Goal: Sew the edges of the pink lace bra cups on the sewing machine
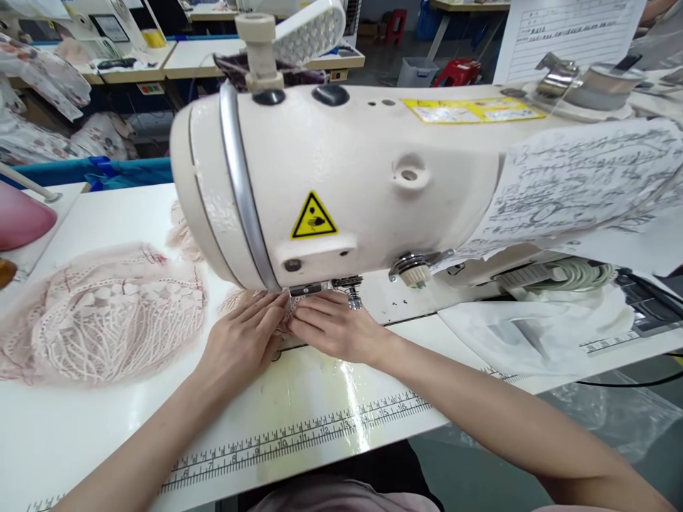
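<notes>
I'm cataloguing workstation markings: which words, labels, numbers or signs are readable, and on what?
"8", "9", "10", "11", "12": ruler on the table; its other numbers are less clear.
Wordless warning triangle: sewing machine.
Yellow label on the machine: too small.
Handwritten sheet on the machine: illegible.
Upright sheet: too blurred.

Person's left forearm [160, 427] is slanting inward, left hand [246, 331] showing its back, fingers pointing forward and right. Right forearm [474, 395] is angling in from the opposite side; right hand [341, 328] is also lying back-up, fingers pointing left. Fingertips are nearly meeting.
</notes>
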Motion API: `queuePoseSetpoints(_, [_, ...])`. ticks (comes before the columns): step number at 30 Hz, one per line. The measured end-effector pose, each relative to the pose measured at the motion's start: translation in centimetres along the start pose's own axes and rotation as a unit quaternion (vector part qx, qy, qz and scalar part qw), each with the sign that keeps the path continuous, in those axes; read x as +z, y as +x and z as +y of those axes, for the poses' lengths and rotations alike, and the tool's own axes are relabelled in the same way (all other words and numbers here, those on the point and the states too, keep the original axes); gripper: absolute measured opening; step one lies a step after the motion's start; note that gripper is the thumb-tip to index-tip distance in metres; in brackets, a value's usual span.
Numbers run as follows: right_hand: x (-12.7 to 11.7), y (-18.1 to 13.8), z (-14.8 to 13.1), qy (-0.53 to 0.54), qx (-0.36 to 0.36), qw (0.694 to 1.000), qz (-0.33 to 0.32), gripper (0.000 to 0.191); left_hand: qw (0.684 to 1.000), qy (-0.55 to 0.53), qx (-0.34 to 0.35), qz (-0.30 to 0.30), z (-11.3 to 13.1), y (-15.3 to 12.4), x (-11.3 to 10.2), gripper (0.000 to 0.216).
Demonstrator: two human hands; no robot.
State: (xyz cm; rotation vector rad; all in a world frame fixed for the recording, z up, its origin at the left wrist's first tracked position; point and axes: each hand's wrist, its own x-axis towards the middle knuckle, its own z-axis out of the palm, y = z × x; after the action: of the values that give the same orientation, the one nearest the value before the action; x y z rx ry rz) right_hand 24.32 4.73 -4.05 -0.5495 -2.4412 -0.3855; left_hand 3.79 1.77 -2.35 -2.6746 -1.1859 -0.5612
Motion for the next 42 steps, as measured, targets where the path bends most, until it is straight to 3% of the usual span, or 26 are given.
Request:
queuePoseSetpoints(4, [0.0,-0.1,-0.1,0.037,0.017,0.999,0.003,0.019,0.999,-0.008,-0.031,0.013,0.0,-0.1,-0.1,0.034])
queuePoseSetpoints(6, [-0.2,-0.1,0.0,0.019,0.017,1.000,0.000,0.013,0.999,-0.004,-0.034,0.014,0.0,0.0,-0.1,0.034])
queuePoseSetpoints(13, [-0.4,-0.5,0.2,-0.012,0.028,1.000,0.009,0.023,0.999,-0.001,0.036,0.012,-0.1,0.1,0.2,0.036])
queuePoseSetpoints(18, [0.0,-0.5,-0.1,0.025,0.017,1.000,-0.001,0.018,0.999,0.005,0.037,0.017,-0.4,-0.2,0.6,0.038])
queuePoseSetpoints(22, [0.1,-0.3,-0.2,0.028,0.015,0.999,0.026,0.017,0.998,0.023,0.048,0.017,-0.5,-0.1,0.3,0.036])
queuePoseSetpoints(42, [-0.4,-0.2,0.3,0.011,0.036,0.999,-0.005,0.021,0.998,0.060,0.014,0.008,0.9,0.3,0.4,0.037])
